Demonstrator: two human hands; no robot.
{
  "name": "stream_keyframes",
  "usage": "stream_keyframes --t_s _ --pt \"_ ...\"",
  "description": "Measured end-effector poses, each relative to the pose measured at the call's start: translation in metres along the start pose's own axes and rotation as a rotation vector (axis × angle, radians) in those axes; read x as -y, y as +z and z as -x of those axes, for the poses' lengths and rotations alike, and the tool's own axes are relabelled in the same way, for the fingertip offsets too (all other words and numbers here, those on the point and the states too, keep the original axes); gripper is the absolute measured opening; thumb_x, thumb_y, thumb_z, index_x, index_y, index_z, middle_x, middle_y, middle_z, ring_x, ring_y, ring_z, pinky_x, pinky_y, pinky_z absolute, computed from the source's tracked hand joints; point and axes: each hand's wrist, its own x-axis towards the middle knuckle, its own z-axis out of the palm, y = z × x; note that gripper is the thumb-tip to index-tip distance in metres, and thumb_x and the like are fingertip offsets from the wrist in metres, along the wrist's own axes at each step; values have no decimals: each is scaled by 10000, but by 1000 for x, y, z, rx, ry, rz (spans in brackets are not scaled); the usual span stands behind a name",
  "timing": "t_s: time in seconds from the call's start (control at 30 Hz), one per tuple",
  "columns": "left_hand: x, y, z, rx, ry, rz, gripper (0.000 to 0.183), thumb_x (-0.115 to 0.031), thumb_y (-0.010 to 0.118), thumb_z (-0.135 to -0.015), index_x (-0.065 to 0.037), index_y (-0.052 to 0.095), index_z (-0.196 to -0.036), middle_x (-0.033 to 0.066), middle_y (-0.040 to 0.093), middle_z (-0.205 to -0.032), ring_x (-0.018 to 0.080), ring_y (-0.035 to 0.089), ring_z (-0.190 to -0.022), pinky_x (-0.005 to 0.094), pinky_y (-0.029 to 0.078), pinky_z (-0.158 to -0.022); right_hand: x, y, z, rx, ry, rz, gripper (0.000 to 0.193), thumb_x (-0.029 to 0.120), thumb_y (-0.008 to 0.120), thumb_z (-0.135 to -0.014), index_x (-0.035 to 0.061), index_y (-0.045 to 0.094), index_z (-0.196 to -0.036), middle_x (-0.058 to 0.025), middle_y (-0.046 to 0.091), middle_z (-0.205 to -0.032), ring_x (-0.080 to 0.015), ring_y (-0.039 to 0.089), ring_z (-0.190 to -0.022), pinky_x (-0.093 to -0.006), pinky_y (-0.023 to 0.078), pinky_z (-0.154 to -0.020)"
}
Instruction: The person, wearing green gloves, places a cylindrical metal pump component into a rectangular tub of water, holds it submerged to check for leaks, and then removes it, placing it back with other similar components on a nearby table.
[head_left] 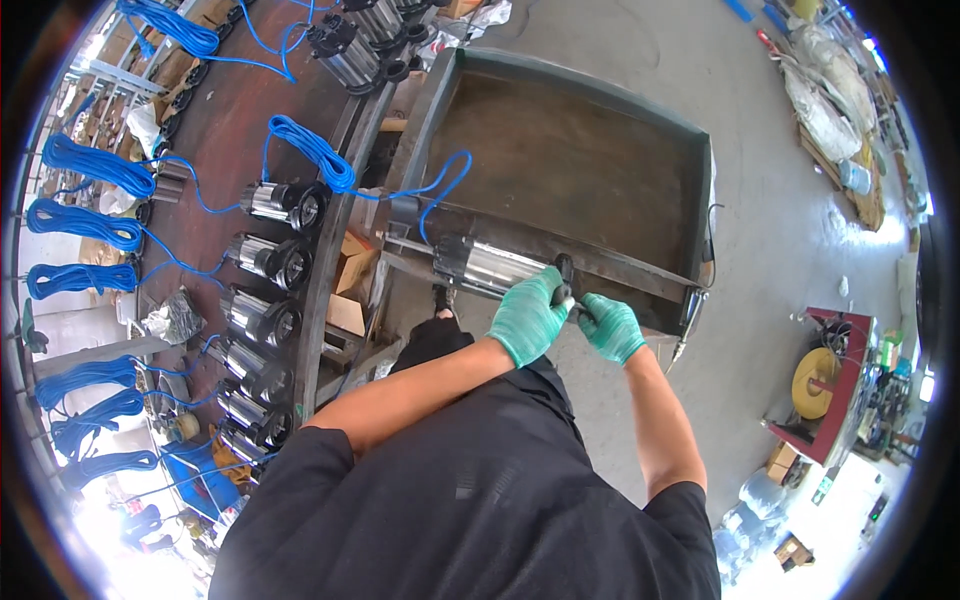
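Silver pump (500,268) lies at near side of tray (560,150); left grip (530,316) holds its right end; right grip (610,326) contents unclear.

On my feed, the left hand (530,318) and right hand (612,328) wear green knit gloves (522,335); a black short-sleeved shirt (450,500) fills six o'clock.

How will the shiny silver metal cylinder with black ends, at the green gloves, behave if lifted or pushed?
Probably stiff and heavy for its size: the shiny silver metal cylinder has a rigid-looking housing. Its round body might roll if let go. The coiled, thin blue cable leading to its far end would likely flop and trail.
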Motion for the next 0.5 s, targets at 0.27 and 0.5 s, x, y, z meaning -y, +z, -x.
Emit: stream_keyframes --t_s 0.27,0.5 --pt "25 -50 -26 195 154 -94 318 -271 709 -910 -23 647 -1098 206 700 -994 378 680 -925 478 525 -824 -13 -10 -18 248 258 -135 264 170 615 -913 28 655 -1132 -236 692 -977 -432 662 -920 -464 512 -797" --pt "136 -211 -34 -110 43 -507 403 -301 670 -960 -20 658 -1249 220 672 -1207 384 634 -1111 449 488 -1007 6 -41 -21 -125 218 -164 273 41 572 -915 35 659 -1174 -197 677 -1066 -393 643 -973 -405 525 -878"
